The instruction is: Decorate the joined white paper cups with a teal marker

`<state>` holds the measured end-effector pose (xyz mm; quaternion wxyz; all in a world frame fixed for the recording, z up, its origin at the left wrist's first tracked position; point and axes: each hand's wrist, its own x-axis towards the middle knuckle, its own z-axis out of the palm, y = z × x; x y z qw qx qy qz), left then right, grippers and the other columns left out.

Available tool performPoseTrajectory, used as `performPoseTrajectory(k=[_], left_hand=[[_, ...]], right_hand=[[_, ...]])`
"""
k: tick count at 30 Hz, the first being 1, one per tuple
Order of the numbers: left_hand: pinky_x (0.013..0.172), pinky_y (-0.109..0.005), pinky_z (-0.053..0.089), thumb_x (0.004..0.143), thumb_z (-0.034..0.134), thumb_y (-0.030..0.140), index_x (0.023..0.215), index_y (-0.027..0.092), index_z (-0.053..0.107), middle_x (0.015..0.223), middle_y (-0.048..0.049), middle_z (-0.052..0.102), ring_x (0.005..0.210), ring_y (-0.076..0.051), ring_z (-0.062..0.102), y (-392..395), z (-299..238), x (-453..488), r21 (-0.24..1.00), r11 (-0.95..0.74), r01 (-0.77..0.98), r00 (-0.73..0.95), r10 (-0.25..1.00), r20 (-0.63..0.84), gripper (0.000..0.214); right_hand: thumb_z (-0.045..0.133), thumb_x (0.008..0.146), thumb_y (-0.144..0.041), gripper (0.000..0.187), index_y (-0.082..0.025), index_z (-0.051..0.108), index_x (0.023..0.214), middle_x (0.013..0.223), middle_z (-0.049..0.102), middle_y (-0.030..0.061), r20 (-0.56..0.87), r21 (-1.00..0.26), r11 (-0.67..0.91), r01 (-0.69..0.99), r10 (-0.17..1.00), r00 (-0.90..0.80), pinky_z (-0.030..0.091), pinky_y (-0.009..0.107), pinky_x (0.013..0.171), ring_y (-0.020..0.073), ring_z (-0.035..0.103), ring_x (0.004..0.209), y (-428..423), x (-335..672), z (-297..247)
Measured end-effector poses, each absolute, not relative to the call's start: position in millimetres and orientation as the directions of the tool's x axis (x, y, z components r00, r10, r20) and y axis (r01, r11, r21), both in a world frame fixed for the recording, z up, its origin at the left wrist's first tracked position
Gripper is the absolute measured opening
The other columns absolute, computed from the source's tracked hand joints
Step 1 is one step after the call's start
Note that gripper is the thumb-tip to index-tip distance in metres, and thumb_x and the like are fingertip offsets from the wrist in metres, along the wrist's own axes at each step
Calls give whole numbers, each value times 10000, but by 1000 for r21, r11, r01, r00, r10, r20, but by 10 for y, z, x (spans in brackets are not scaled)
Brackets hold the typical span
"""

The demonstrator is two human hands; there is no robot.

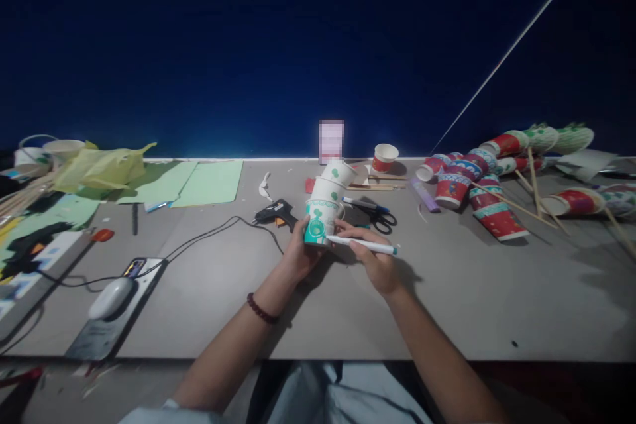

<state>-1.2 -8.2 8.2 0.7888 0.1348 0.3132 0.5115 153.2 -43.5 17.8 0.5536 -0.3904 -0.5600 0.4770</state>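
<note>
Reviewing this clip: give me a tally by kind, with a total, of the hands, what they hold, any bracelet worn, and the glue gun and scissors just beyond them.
Hands: 2, left hand and right hand
Held cup stack: 1
Held pen: 1
Bracelet: 1
Glue gun: 1
Scissors: 1
Total: 7

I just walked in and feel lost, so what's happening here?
A person's left grip holds a stack of green-and-white paper cups, and the right grip holds a white marker, its tip at the green design on the lowest cup. Whether it touches is hard to tell. A glue gun lies on the table nearby; red patterned paper cups lie farther right.
</note>
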Motion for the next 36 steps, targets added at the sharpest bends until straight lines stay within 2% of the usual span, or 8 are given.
performPoseTrajectory(k=[5,11,16,24,31,36], left_hand=[[605,-288,515,833,569,396,1010,100,663,865,-112,713,721,-202,650,-85,90,-18,531,449,-718,286,887,-363,358],[615,-281,524,797,628,413,1008,106,659,861,-109,717,716,-197,656,-90,98,-20,526,443,-726,284,890,-358,374],[594,-274,517,833,566,392,966,105,677,845,-105,718,697,-192,658,-89,107,-12,535,445,-718,281,889,-361,336],[737,-286,524,830,561,399,980,107,691,903,-100,726,798,-203,676,-87,69,-23,535,446,-717,262,885,-385,353],[714,-290,521,818,587,397,981,99,681,894,-108,721,781,-203,667,-89,94,-9,535,435,-725,274,894,-355,352],[703,-278,520,819,591,406,970,125,683,874,-89,722,768,-193,671,-78,55,-26,534,445,-718,240,880,-410,333]], right_hand=[[630,840,-322,157,-259,758,906,1144,746,46,237,-968,229,-100,969,-68,463,427,1037,264,649,1154,-436,1526,182],[640,829,-372,179,-253,760,890,1149,743,52,221,-973,214,-89,973,-69,466,442,1029,280,649,1148,-438,1529,191],[630,840,-370,178,-261,754,905,1133,748,46,230,-971,224,-87,971,-62,462,436,1033,270,653,1140,-438,1535,186],[648,819,-347,156,-257,770,856,1192,725,54,227,-967,209,-144,966,-125,454,430,1045,277,614,1210,-436,1548,173],[634,836,-367,183,-256,760,909,1172,734,58,226,-971,218,-95,971,-79,452,440,1044,277,637,1174,-428,1541,154],[665,800,-393,187,-241,770,832,1220,711,64,222,-971,205,-122,965,-142,424,467,1075,304,596,1233,-426,1543,159]])
